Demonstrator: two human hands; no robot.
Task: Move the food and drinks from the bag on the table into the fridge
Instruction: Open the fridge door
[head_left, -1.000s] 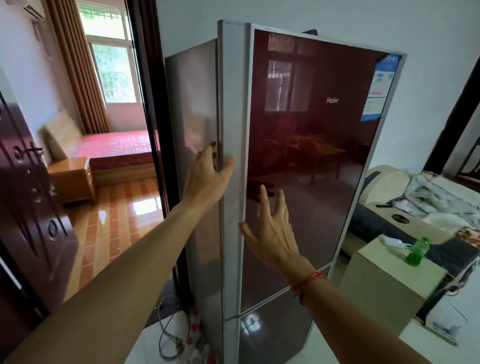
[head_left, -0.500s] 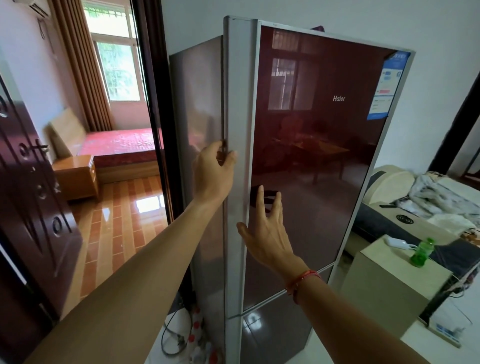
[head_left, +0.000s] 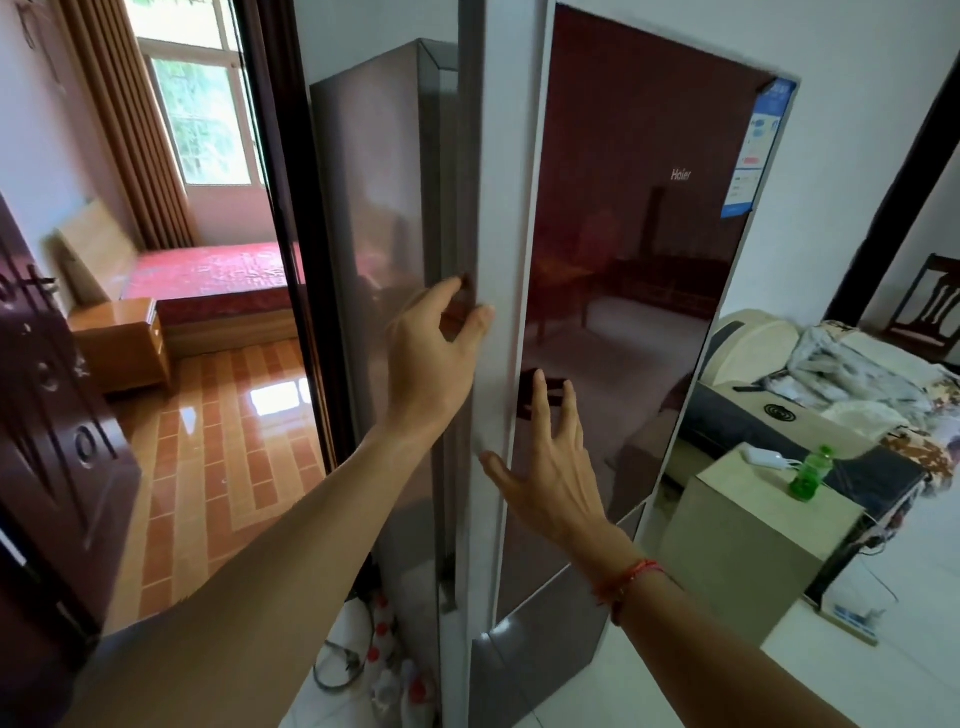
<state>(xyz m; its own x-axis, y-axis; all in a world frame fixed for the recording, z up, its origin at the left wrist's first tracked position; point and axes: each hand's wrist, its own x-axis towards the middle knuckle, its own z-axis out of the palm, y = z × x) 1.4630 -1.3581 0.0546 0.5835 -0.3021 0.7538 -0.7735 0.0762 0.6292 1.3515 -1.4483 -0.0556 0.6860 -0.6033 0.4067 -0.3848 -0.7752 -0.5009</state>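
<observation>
The head view shows the first step of the job: getting the fridge (head_left: 395, 260) open, with nothing loaded yet. The left hand (head_left: 431, 364) grips the pale side edge of the upper door (head_left: 623, 286), its fingers (head_left: 452, 288) curled behind the edge and the thumb laid on the front strip. The right hand (head_left: 550, 478) is lower down by the same edge, its fingers (head_left: 540, 400) spread wide and holding nothing; whether the palm touches the glass I cannot tell. A dark seam runs between the door and the cabinet, so the door looks just cracked, though that is a judgement. Next, I'd say, comes a steady outward pull with the left hand to swing the door wide enough to reach the shelves. The door is tall, glossy and dark red, mirroring the room, with a blue-and-white label (head_left: 758, 150) at its upper far corner and a lower door (head_left: 540, 639) beneath. The bag, its table and the food are out of sight here; only a green bottle (head_left: 808, 475) stands on a low beige counter (head_left: 737, 545) to the right.
</observation>
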